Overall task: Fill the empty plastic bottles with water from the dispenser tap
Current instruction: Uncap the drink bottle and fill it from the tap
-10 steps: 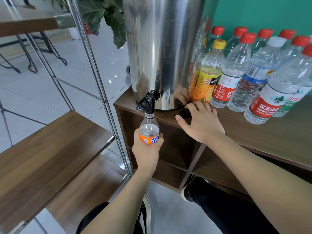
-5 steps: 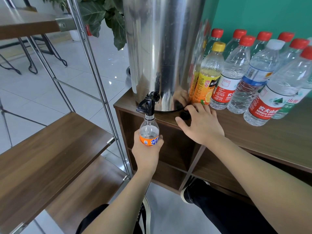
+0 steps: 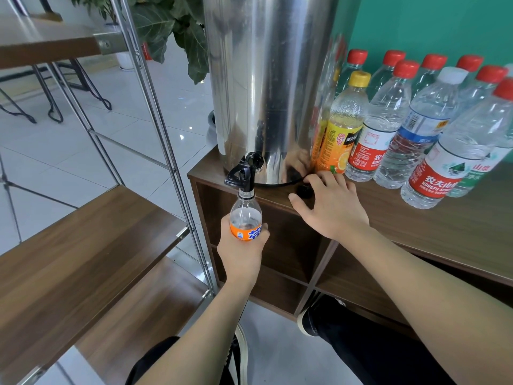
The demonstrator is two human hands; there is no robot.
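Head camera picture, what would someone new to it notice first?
First the tall shiny steel water dispenser standing on the wooden cabinet, filling the middle of the view. Under its black tap the left hand holds a small orange-labelled bottle, while the right hand rests on the cabinet top. To the right stands a crowd of capped bottles, mostly red-topped.

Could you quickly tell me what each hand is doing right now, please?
Left hand: grips the orange-labelled bottle under the tap.
Right hand: open, resting on the cabinet top.
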